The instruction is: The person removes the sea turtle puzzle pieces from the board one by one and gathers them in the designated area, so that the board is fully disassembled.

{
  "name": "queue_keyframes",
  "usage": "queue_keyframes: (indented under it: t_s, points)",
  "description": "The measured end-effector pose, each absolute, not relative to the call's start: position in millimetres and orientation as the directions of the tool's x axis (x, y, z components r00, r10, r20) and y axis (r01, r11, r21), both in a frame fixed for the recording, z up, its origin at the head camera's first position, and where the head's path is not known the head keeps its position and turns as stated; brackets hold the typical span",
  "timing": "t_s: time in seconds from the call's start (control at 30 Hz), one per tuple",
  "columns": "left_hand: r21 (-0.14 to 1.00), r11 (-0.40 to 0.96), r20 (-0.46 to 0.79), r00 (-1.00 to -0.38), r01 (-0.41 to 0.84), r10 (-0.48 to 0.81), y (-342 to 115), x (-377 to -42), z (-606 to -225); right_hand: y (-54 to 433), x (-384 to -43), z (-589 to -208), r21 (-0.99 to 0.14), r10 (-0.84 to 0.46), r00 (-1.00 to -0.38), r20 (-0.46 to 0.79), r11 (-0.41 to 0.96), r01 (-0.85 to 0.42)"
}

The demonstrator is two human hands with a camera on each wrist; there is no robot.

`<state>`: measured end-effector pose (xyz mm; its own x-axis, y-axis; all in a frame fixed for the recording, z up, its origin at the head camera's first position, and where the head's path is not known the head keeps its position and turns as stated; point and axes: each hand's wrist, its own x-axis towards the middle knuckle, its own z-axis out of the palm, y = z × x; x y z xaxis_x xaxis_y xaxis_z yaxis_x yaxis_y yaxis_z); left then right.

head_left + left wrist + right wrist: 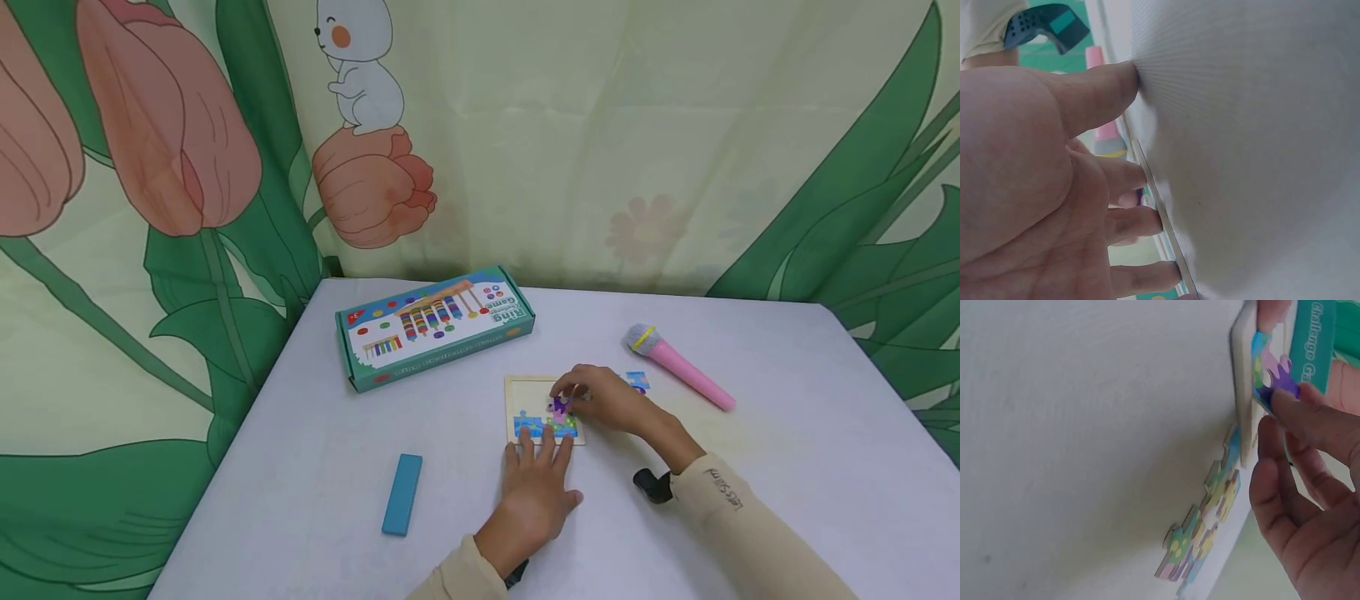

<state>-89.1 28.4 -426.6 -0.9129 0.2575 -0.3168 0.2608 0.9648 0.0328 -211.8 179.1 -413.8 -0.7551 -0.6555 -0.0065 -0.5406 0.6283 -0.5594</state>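
Observation:
A wooden puzzle tray (508, 408) lies on the table, its lower part filled with joined blue, green and pink pieces (527, 423). With fingers spread, my left hand (532, 492) rests its fingertips on the tray's near edge; the left wrist view shows the fingers (1135, 226) against that edge. Over the tray's right side, my right hand (603, 398) pinches a purple puzzle piece (1284, 381) beside the joined ones. The right wrist view shows the thumb on this piece; whether it is fully seated cannot be seen. Loose puzzle pieces (1179, 550) lie to the right of the tray, mostly hidden in the head view.
A green ring game box (435, 329) lies behind the tray to the left. Behind the right hand is a pink toy microphone (690, 368). A blue block (402, 494) lies left of the left hand. A patterned curtain (570, 150) hangs behind the white table (300, 500).

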Motion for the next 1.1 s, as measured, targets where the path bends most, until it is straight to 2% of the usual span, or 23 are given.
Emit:
queue_keyframes:
  t_s: [0.23,0.4,0.6,0.8,1.1]
  points:
    - [0.048,0.966,-0.328,-0.91,0.253,0.254,27.9,-88.6,-424.5,201.4,-213.9,-406.7,-0.657,-0.548,-0.836,-0.024,0.639,-0.4]
    - [0.053,0.964,-0.317,-0.911,0.261,0.264,27.2,-88.6,-424.4,233.2,-217.9,-398.1,-0.685,-0.437,-0.889,-0.136,0.69,-0.234]
    - [0.067,0.964,-0.314,-0.912,0.256,0.264,26.6,-88.3,-425.3,268.7,-217.6,-390.7,-0.643,-0.341,-0.894,-0.292,0.762,-0.081]
    - [0.053,0.966,-0.316,-0.913,0.253,0.257,26.8,-88.6,-426.1,279.5,-219.6,-396.1,-0.617,-0.296,-0.895,-0.333,0.786,-0.03]
    - [0.024,0.962,-0.323,-0.908,0.273,0.266,28.6,-90.2,-427.2,275.4,-217.2,-405.8,-0.549,-0.285,-0.926,-0.249,0.829,-0.107]
